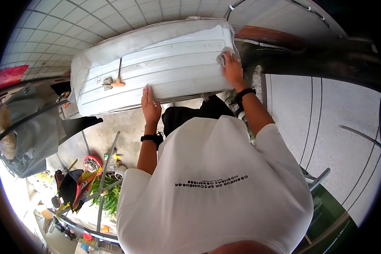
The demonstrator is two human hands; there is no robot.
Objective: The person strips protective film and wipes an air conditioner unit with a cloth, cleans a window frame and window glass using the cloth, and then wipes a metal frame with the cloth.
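Pale square tiles (pixel 78 31) stand behind a long white ribbed surface (pixel 169 63); the left hand (pixel 150 106) lies flat by its near edge; the right hand (pixel 232 71) holds a crumpled grey cloth (pixel 221 58).

A crumpled grey cloth (pixel 220 58) is held in the fingers of the right hand (pixel 233 70) against a white ribbed panel (pixel 173 63), at the panel's right end. Left of this grip and nearer the body, the left hand (pixel 151 108) is rested at the panel's near edge, its fingers extended. Further left of the grip, a small tool with a tan handle (pixel 118 83) is laid on the panel, well apart from the cloth. Beyond the grip, the panel is backed by a tiled wall (pixel 127 10). Just behind the grip, the right wrist is circled by a black band (pixel 242 96).
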